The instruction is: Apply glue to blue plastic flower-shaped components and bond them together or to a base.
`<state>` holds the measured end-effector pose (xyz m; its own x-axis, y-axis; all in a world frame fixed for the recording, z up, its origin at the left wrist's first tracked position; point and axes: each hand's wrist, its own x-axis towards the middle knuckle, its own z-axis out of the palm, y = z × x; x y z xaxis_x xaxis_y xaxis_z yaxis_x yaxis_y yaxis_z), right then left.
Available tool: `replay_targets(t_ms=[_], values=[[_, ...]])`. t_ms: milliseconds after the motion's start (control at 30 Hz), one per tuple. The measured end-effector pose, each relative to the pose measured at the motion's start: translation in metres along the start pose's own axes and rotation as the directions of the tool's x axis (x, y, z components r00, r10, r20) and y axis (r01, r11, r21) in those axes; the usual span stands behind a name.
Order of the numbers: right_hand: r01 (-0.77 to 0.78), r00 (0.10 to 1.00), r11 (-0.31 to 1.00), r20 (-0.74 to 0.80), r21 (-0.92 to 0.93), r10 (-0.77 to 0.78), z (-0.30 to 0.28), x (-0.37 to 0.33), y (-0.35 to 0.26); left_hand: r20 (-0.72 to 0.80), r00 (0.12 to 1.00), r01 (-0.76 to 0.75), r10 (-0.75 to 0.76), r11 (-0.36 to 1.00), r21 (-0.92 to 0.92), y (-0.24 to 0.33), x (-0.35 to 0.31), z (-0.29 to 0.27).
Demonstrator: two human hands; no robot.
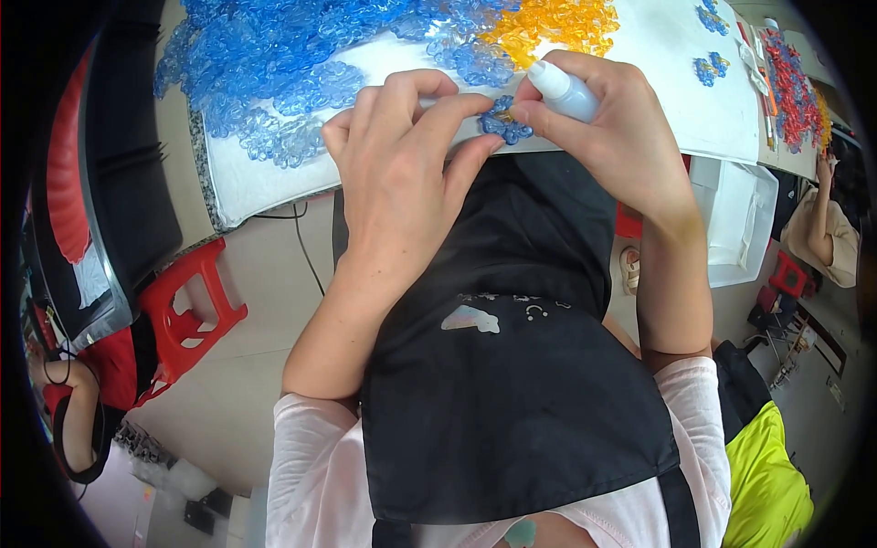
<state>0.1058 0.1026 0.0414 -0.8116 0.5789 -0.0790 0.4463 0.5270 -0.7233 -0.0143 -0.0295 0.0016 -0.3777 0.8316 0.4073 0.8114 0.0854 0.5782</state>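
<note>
At the near edge of the white-covered table, my left hand (402, 155) is closed in a pinch, thumb and forefinger on a small cluster of clear blue plastic pieces (508, 128) with a bit of yellow in it. My right hand (621, 128) is closed around a white squeeze bottle (568, 94) with a pointed yellow tip, which tilts up to the left. The right thumb and a finger also touch the cluster's right side. Beyond the hands lie heaps of loose blue pieces (265, 55) and yellow pieces (562, 27), with paler ones (279, 142) at the near left.
Two similar finished-looking clusters (711, 68) lie at the table's right. Farther right are red and blue pieces (793, 91) and another person's arm (824, 205). A white plastic bin (731, 265) stands below the table edge. A red stool (196, 310) is at the left.
</note>
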Motion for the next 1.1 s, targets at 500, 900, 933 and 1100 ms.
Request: replay_targets(t_ms=[500,900,933,1100], values=[[0.092,0.995,0.987,-0.018,-0.135,-0.095,0.001,0.003,-0.001,-0.013,1.0,-0.005,0.005,1.0,-0.003,-0.001,-0.001,0.001],[0.022,0.995,0.994,0.096,-0.105,-0.012,-0.006,0.009,-0.015,-0.014,1.0,-0.002,0.002,1.0,-0.002,-0.001,-0.001,0.001],[0.03,0.995,0.993,0.099,-0.118,-0.018,-0.006,0.009,-0.015,-0.014,1.0,-0.003,0.003,1.0,-0.002,-0.001,0.0,0.001],[0.028,0.992,0.987,0.124,-0.157,-0.008,-0.007,0.012,-0.015,-0.02,1.0,-0.004,0.004,1.0,-0.001,-0.002,-0.001,0.002]])
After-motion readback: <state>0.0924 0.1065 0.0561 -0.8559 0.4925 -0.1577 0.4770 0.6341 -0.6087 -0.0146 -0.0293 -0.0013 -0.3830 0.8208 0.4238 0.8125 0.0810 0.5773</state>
